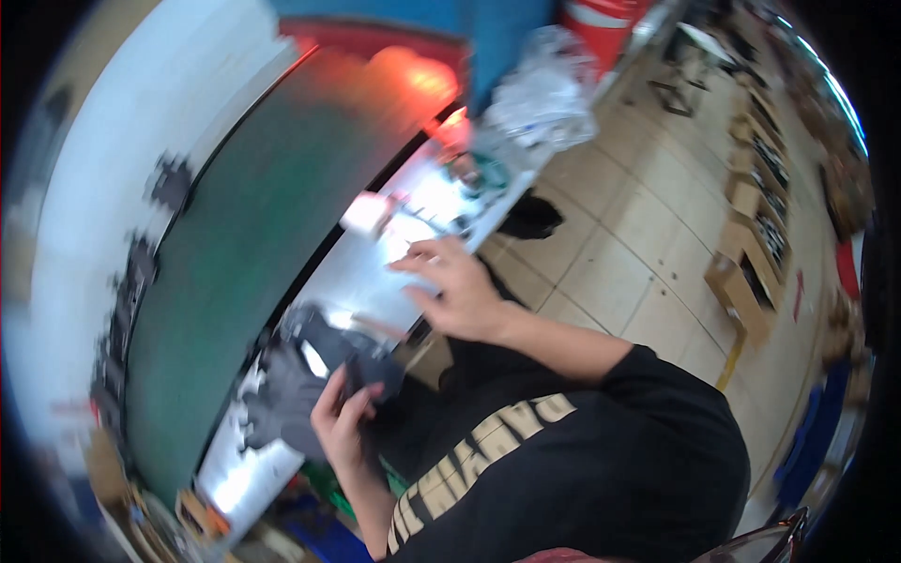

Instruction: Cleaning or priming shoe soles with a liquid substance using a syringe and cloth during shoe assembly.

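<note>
My left hand (345, 418) is closed on a small dark piece (353, 380), its fingers curled round it; blur hides what kind of piece it is. Right beside that hand lies a heap of dark grey flat parts with jagged outlines (286, 399), on the shiny metal worktop (343, 272). Over the worktop, farther along, my right hand (455, 291) has its fingers apart and nothing visible in them. A small white block (368, 214) sits beyond its fingertips, close to several blurred small tools and a green ring-shaped item (490, 176).
A green conveyor belt (239, 225) runs alongside the worktop, with dark parts (141, 258) along its far edge. An orange glow shows under a blue machine (511, 47). Clear plastic bags (544, 94) lie near a red bucket (601, 33). Cardboard boxes (751, 272) line the tiled floor (601, 244) at right.
</note>
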